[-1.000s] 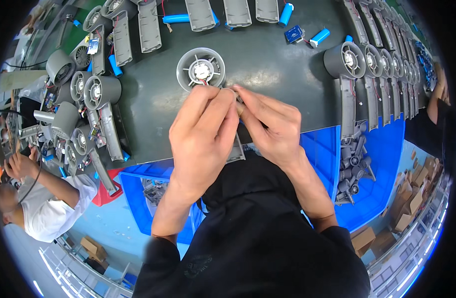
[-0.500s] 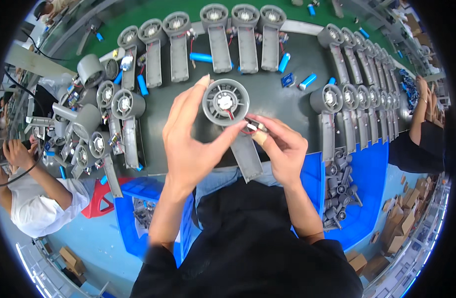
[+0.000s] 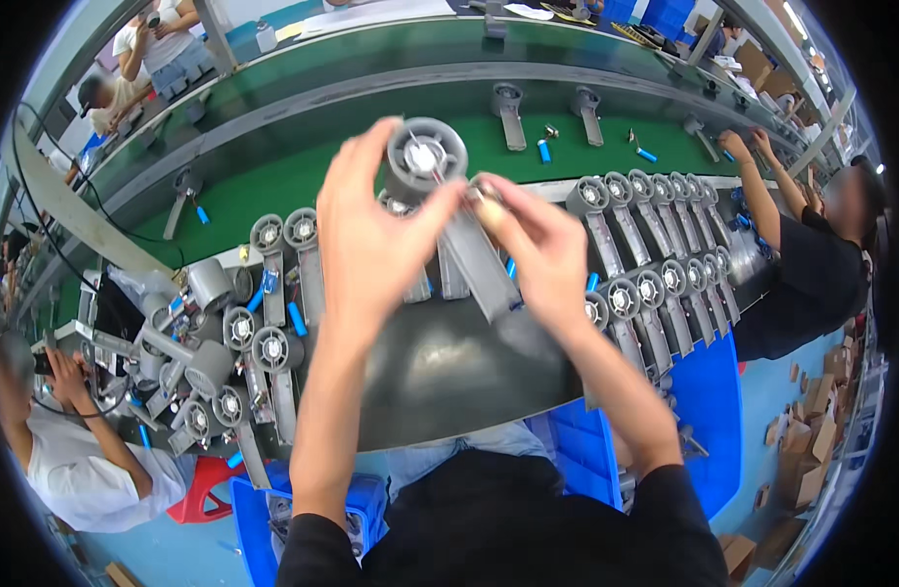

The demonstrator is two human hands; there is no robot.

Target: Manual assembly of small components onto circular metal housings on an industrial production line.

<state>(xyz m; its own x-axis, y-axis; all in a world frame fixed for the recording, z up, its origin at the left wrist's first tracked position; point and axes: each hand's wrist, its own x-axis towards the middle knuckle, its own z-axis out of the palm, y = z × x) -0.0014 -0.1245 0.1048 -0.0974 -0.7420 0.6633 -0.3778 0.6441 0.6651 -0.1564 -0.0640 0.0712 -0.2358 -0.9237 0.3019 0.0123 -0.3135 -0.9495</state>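
A grey handheld fan body (image 3: 427,149), with a round head, white hub and long open handle, is held up over the dark table. My left hand (image 3: 363,235) wraps round the fan's head from the left, its thumb across the front. My right hand (image 3: 539,240) pinches a small wired part (image 3: 482,192) just beside the head. Fingers and blur hide most of that part. A pale yellow covering sits on one right digit. The fan's handle (image 3: 481,272) slants down between my hands, above other fan bodies on the table.
Fan bodies stand in rows (image 3: 655,289) on the right; a jumbled pile (image 3: 200,367) lies left. Beyond runs a green conveyor belt (image 3: 371,147) with a few fans and blue cylindrical cells. Blue bins (image 3: 714,421) sit below the table edge. Co-workers are at both sides.
The view has tilted up, so more of the conveyor and the far side shows. Both hands keep hold of the fan and its wired part, slightly higher in the picture.
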